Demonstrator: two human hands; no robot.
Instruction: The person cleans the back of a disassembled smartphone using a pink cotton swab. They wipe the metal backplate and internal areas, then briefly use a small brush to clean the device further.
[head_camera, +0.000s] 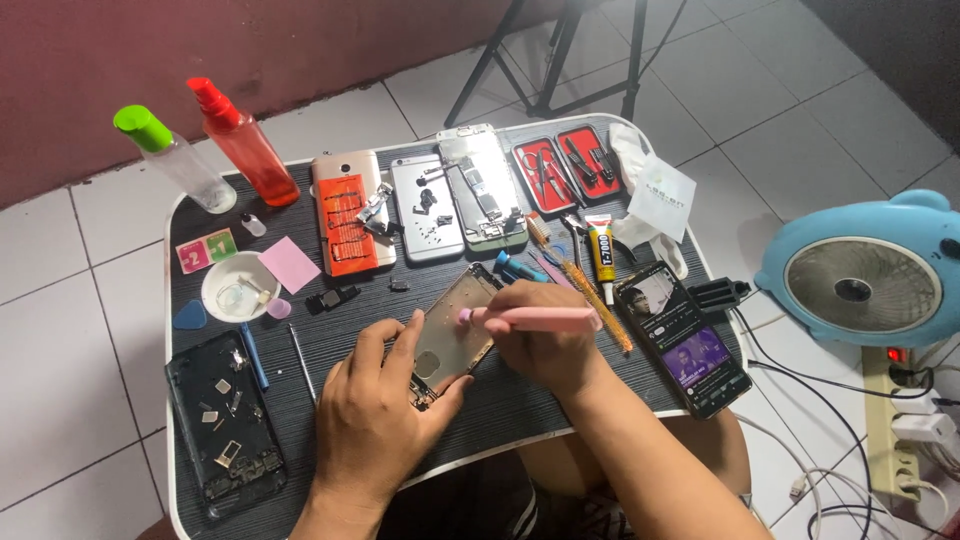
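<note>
My left hand (372, 415) presses down on the lower end of an opened phone frame (455, 320) lying on the dark tray table (520, 400). My right hand (545, 340) holds a pink pen-shaped tool (540, 319), with its tip touching the frame's right edge. The frame's inside faces up, grey and bare, with a round hole near the bottom.
Behind lie three opened phone backs (425, 205), a red tool case (568, 165), a glue tube (603, 252), two bottles (245, 140), a white dish (238, 285). A dismantled phone (225, 425) sits left, a lit phone (683, 340) right. A blue fan (865, 275) and power strip (905, 420) stand on the floor.
</note>
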